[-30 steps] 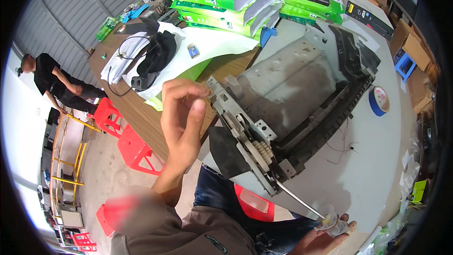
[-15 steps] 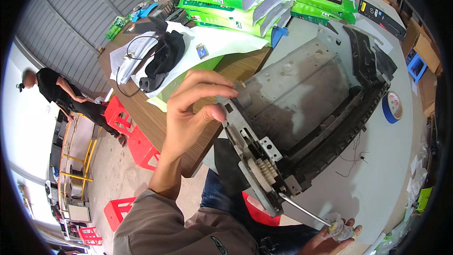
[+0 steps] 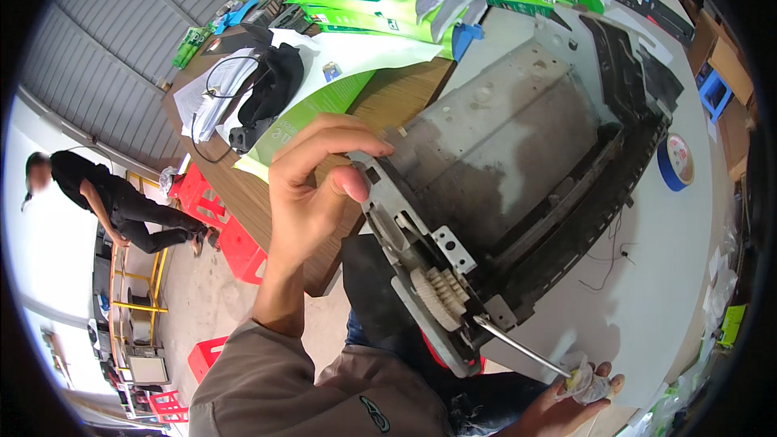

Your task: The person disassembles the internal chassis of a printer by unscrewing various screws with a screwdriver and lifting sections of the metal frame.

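Observation:
A dusty machine frame [image 3: 494,137] of grey sheet metal and black plastic rests tilted across the table in front of me. White gears [image 3: 439,298] show on its near end, beside a small metal bracket [image 3: 453,248]. My left hand [image 3: 312,186] pinches the frame's upper left corner between thumb and fingers. Low on the right, my right hand [image 3: 571,405] is closed around the handle of a screwdriver [image 3: 522,345], which is wrapped in crumpled clear plastic. The shaft points up and left, its tip at the frame's near end just below the gears; exact contact cannot be made out.
Green paper packs [image 3: 380,0] are stacked at the back. Left of the frame, a brown table [image 3: 405,105] bears papers and a black cable bundle [image 3: 275,93]. A blue tape roll [image 3: 674,162] lies right; red stools [image 3: 241,247] stand left. Another person [image 3: 105,198] is at far left.
The frame and both hands sit slightly farther left in the picture as the view shifts. My grips look the same. The other person's arms and legs have changed position.

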Demonstrator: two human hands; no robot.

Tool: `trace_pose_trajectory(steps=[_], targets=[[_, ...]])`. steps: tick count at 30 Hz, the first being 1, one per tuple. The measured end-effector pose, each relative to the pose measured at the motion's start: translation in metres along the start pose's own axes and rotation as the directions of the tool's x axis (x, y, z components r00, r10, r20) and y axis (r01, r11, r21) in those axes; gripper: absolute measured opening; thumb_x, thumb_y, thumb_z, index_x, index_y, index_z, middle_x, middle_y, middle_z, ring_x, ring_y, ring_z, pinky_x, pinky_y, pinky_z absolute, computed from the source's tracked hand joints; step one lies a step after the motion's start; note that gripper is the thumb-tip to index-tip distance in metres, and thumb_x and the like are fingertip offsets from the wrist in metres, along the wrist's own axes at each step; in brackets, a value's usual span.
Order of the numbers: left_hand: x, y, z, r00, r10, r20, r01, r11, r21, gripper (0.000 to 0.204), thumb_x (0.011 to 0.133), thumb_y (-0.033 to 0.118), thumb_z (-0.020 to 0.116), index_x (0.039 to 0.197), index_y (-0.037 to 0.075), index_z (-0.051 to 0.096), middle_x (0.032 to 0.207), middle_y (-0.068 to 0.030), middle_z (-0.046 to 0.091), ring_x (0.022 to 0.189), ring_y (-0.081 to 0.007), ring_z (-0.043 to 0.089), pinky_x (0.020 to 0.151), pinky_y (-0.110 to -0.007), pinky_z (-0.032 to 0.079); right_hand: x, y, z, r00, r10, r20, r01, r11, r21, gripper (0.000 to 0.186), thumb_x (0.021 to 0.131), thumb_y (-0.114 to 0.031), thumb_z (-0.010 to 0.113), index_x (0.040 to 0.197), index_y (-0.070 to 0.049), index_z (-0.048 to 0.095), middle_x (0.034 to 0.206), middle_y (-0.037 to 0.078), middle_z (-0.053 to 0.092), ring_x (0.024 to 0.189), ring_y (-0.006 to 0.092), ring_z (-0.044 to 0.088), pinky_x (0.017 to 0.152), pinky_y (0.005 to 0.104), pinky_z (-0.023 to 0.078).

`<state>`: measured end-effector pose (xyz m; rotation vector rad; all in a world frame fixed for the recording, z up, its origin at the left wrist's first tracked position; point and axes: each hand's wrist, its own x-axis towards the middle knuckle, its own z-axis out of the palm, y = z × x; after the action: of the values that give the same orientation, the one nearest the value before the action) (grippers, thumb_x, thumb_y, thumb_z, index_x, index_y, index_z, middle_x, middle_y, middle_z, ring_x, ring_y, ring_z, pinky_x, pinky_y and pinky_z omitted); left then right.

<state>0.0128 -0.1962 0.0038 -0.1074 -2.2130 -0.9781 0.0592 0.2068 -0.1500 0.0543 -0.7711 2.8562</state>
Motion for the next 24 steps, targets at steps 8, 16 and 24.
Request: trace_pose_trajectory(steps=[8,16,24], targets=[[0.000,-0.007,0.000,0.996,0.067,0.057,-0.064,0.996,-0.056,0.054,0.093,0.051,0.069,0.108,-0.001,0.071,0.108,-0.0124,0.067,0.102,-0.0239,0.063,0.088,-0.034,0.049,0.001,0.000,0.009,0.998,-0.039,0.045,0.050,0.965,-0.257,0.047,0.109,-0.041,0.044,0.145,-0.011,0.038,0.137,0.013,0.049,0.126,0.0279,0.051,0.110,0.0379,0.047],[-0.025,0.054,0.009,0.924,0.356,-0.139,-0.282,0.880,0.381,0.037,0.108,0.029,0.046,0.100,-0.001,0.067,0.104,-0.0160,0.062,0.097,-0.0277,0.059,0.086,-0.040,0.046,-0.008,0.005,0.013,0.971,-0.214,-0.107,0.173,0.936,-0.307,0.040,0.111,-0.036,0.040,0.141,-0.011,0.037,0.137,0.012,0.045,0.118,0.0280,0.054,0.082,0.0297,0.065],[-0.027,0.085,0.023,0.929,0.363,0.079,-0.359,0.825,0.437,0.051,0.101,0.054,0.055,0.100,0.004,0.063,0.090,-0.0129,0.065,0.090,-0.0294,0.059,0.082,-0.041,0.047,-0.008,0.000,0.005,0.987,-0.148,0.059,0.158,0.956,-0.246,0.047,0.110,-0.041,0.040,0.145,-0.010,0.037,0.143,0.012,0.047,0.131,0.0283,0.050,0.105,0.0426,0.049]])
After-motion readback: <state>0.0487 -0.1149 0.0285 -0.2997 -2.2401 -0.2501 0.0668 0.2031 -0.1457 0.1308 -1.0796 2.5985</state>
